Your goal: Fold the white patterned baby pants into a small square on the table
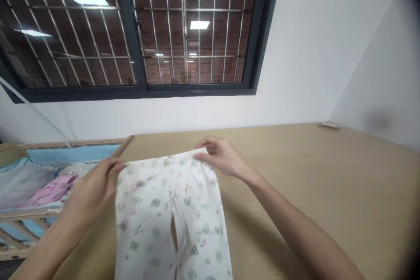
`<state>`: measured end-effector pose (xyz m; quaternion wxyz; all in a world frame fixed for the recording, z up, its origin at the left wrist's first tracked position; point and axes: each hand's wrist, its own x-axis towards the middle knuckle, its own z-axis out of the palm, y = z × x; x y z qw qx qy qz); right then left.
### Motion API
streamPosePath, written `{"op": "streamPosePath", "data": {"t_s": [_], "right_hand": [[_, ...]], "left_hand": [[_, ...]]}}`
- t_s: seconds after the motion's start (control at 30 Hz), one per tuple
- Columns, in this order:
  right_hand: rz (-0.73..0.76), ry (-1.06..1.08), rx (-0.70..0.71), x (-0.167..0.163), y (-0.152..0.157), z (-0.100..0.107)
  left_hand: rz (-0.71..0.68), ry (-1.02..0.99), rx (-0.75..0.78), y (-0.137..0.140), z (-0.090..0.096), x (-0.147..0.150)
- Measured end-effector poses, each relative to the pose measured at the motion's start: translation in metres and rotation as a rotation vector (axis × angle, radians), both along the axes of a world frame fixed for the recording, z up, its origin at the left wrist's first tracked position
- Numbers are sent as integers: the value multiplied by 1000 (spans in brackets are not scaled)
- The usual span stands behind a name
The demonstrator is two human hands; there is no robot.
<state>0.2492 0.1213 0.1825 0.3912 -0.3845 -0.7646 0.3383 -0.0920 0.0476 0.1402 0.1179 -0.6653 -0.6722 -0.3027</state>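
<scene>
A pair of small white baby pants (147,210) with green and pink animal prints hangs stretched between my hands. My left hand (100,183) pinches the left end of the waistband. At the waistband's right end, my right hand (218,154) grips the cloth between thumb and fingers. Both legs of the pants drop toward the bottom edge of the view, where their lower ends are cut off.
Below the pants spreads a wide light-wood tabletop (295,192). On the left stands a wooden crib (19,216) with blue padding, pink clothing (52,190) and bedding inside. A barred window (190,30) is in the wall. A small white object (329,125) lies at the far corner.
</scene>
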Motion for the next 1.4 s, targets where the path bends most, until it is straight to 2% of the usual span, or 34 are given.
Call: {"op": "streamPosePath", "data": {"t_s": [0.1,0.17,0.27,0.33,0.47,0.63,0.73,0.8,0.9,0.97,1.03,1.1,1.17,1.23,1.4], "right_hand": [[-22,-67,-69,15,47,-37],[-58,-154,-78,19,78,-67],[-178,-279,-73,17,119,-110],[-224,-310,-87,11,141,-131],[-282,-358,-117,0,172,-156],[-318,-429,-132,-6,196,-173],[-316,-464,-136,-5,206,-179],[-313,-480,-135,-4,211,-180],[-312,-496,-139,0,215,-180],[-313,-500,-149,3,216,-179],[-322,-497,-160,4,214,-179],[-346,-488,-170,5,211,-180],[-372,-473,-179,5,208,-182],[-390,-451,-190,5,205,-183],[-413,-368,-218,2,201,-183]], "left_hand": [[-118,-22,-36,61,-26,23],[-177,38,-120,97,-50,34],[-169,92,-188,138,-87,43],[-144,110,-217,159,-106,47],[-76,139,-271,190,-129,54],[-46,163,-330,206,-136,58],[-71,176,-335,198,-127,72],[-119,188,-315,179,-118,95],[-289,209,-303,123,-111,148],[-477,214,-349,74,-115,187],[-698,145,-531,28,-124,219],[-759,136,-715,-4,-134,241],[-746,139,-826,-18,-139,253],[-723,138,-863,-20,-138,255],[-683,134,-865,-16,-119,244]]}}
